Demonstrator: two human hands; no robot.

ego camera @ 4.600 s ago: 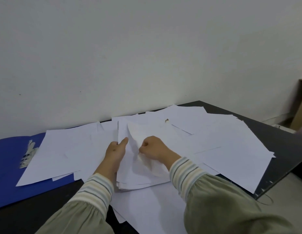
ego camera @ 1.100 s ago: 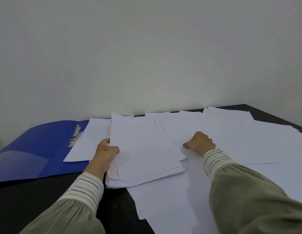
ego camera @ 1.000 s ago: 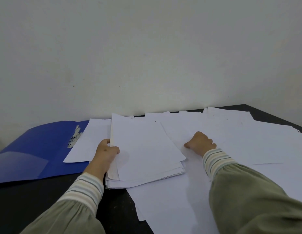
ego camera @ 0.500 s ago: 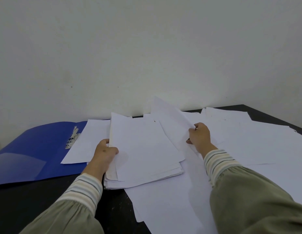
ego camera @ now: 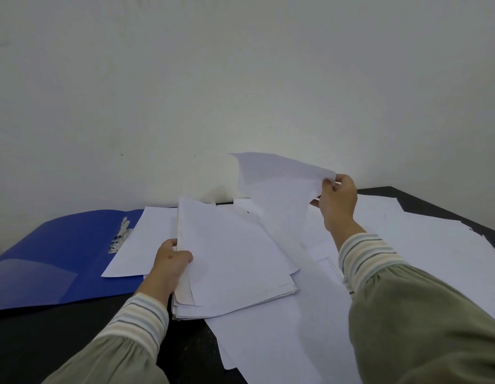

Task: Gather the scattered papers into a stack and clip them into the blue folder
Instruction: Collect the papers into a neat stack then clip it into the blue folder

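- Papers: a gathered stack lies on the dark table, near its front edge, with its sheets slightly fanned at the lower corners.
- Left hand grips the stack's left edge, thumb on top of the uppermost sheet and fingers curled beneath.
- Right hand is raised above the table and pinches the corner of a single lifted sheet, which hangs down in a curve toward the stack.
- Loose sheets lie spread over the right part of the table, overlapping one another; one large sheet reaches out from under the stack toward the near edge.
- Blue folder lies open on the left of the table, its metal clip showing near the middle fold.
- One separate sheet rests partly on the folder's right half, just beside the clip and just left of the stack.
- Both arms wear olive sleeves with striped cuffs.
- A plain pale wall rises behind the table.
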